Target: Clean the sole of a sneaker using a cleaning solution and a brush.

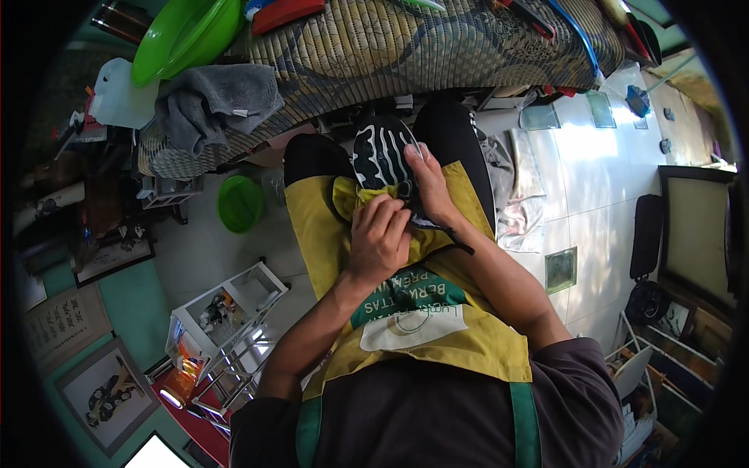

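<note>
In my lap lies a black object with white wavy stripes [383, 152], apparently a shoe with its patterned sole facing up. My right hand [430, 184] grips it along its right edge, thumb near the striped face. The curled fingers of my left hand [380, 234] are at its near end, touching bunched yellow material [348, 199]; what lies beneath those fingertips is hidden. A dark strap or lace [462, 243] hangs out by my right wrist. Under both hands spreads a yellow apron [316, 234] with a green printed panel.
Ahead stands a bench or table covered by a patterned woven mat [363, 52]. On it are a grey cloth [219, 105], a green basin [187, 35] and a red-handled tool [287, 14]. A green bucket [240, 203] and white rack [234, 304] stand left; a cloth [515, 187] lies right.
</note>
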